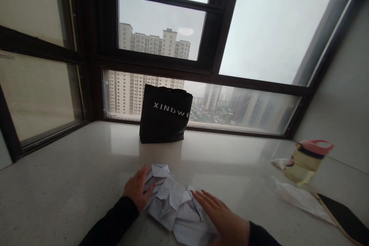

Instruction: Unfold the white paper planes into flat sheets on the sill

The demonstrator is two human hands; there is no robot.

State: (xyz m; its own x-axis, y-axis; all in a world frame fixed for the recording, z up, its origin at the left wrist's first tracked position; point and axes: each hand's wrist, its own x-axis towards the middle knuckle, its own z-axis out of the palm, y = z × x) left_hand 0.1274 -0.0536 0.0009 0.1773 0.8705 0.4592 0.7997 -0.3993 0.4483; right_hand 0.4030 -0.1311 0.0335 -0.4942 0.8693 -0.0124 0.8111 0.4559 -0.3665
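Several folded white paper pieces (167, 200) lie heaped on the pale speckled sill in front of me. My left hand (140, 188) rests against the left side of the heap, thumb and fingers apart and curved around its edge. On the right, my right hand (220, 213) lies along the heap with its fingers stretched out, touching the paper. Neither hand grips a piece. The lower part of my right palm blurs into the paper, so its contact there is hard to make out.
A black bag (164, 117) with white lettering stands upright behind the papers, by the window. At the right are a bottle (305, 165) with a pink lid, a crumpled white tissue or wrapper (300, 198) and a dark flat object (344, 215), perhaps a phone.
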